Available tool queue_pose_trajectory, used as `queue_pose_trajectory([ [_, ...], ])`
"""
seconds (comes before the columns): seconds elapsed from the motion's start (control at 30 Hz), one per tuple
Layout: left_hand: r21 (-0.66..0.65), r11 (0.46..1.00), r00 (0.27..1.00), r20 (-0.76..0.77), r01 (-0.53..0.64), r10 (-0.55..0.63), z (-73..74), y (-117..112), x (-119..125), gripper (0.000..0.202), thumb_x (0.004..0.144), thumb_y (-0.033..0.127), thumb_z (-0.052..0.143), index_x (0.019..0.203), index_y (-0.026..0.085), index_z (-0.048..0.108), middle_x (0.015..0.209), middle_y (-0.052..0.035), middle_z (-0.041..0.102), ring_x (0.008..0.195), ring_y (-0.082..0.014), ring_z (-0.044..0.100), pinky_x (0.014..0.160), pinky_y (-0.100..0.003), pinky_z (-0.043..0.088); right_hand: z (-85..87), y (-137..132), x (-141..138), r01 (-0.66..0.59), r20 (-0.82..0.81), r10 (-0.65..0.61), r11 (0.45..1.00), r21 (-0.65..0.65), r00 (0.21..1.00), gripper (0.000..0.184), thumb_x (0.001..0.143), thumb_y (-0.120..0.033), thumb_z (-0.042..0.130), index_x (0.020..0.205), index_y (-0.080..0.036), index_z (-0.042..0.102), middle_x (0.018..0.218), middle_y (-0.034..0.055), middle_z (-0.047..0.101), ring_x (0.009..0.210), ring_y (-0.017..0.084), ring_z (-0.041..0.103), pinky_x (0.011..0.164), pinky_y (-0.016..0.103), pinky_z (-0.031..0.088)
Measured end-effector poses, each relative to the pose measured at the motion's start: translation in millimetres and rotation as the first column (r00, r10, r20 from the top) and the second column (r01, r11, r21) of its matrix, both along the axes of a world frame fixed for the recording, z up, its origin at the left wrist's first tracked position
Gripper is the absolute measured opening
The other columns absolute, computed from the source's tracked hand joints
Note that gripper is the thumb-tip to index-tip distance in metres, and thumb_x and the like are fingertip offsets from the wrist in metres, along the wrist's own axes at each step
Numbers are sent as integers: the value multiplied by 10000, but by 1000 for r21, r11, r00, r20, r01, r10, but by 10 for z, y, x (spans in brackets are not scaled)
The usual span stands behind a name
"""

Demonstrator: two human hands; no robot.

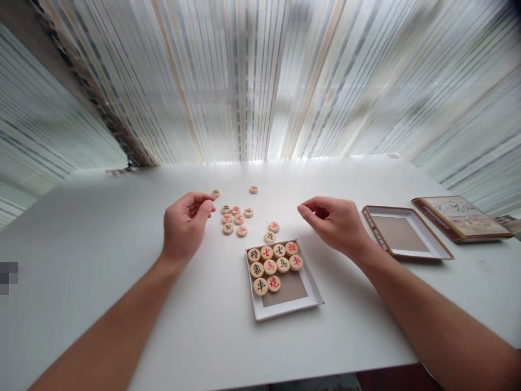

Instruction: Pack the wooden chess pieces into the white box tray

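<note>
My left hand [187, 222] is closed in a loose pinch just left of the loose xiangqi pieces; no piece shows at its fingertips. Close to them lies a black-marked piece [215, 193]. My right hand [328, 220] hovers on the other side, thumb and forefinger together, nothing visible in them. Between the hands, several loose round wooden pieces [239, 219] lie in a cluster. A red-marked piece [274, 226] and a black-marked one [269, 237] lie behind an open box tray [280, 310]. Inside it, several larger pieces [269, 266] sit face up in rows, its front right part bare.
Right of my right hand is another box half [439, 255], with a brown outer side. Beyond it lies a box [464, 217] with a picture on top. One red-marked piece [253, 189] lies farther back. A striped curtain [260, 81] hangs behind the white table [101, 217].
</note>
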State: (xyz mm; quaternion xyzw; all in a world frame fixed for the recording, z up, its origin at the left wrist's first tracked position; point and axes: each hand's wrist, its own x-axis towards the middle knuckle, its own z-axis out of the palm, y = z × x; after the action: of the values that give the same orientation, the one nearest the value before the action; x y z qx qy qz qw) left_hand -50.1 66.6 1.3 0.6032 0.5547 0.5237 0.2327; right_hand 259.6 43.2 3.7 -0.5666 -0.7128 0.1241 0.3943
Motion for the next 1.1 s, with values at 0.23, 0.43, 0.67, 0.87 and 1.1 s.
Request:
queue_pose_trajectory([
  [0.23, -46, 999, 987, -162, -13, 5, -78, 54, -59, 181, 864, 324, 724, 929, 189, 827, 861, -40, 823, 739, -191, 724, 727, -295, 556, -51, 0, -36, -52, 0, 52, 999, -10, 999, 262, 949, -357, 667, 819, -169, 794, 654, 33, 731, 564, 157, 595, 565, 290, 422],
  [0.43, -61, 998, 976, -217, -13, 0, -72, 39, -28, 181, 873, 332, 714, 922, 203, 831, 858, -32, 834, 723, -194, 726, 716, -291, 559, -3, 54, -147, -100, -13, 100, 993, -60, 995, 232, 954, -323, 670, 859, -180, 826, 740, 36, 790, 618, 165, 646, 600, 290, 470],
  [0.67, -61, 998, 972, -234, -19, 4, -80, 28, -40, 187, 889, 329, 702, 928, 201, 832, 859, -32, 832, 721, -190, 717, 706, -291, 548, 271, 396, -595, -239, 118, 272, 942, -234, 955, 193, 965, -273, 699, 986, -165, 857, 993, 79, 845, 876, 205, 751, 774, 305, 549],
  [0.87, -47, 999, 971, -239, -10, -2, -73, 25, -43, 185, 900, 330, 702, 943, 205, 831, 878, -32, 835, 732, -190, 721, 712, -293, 551, 230, 755, -1081, -257, 187, 325, 914, -314, 927, 268, 887, -349, 826, 991, -102, 837, 996, 160, 832, 878, 240, 747, 728, 315, 540],
  [1.1, -29, 999, 971, -237, -15, 7, -80, 33, -29, 186, 894, 321, 699, 933, 193, 828, 864, -29, 831, 731, -183, 725, 725, -286, 550, 173, 831, -1305, -237, 218, 328, 903, -358, 919, 139, 799, -224, 867, 737, -140, 776, 738, 108, 776, 669, 203, 675, 599, 303, 459],
])
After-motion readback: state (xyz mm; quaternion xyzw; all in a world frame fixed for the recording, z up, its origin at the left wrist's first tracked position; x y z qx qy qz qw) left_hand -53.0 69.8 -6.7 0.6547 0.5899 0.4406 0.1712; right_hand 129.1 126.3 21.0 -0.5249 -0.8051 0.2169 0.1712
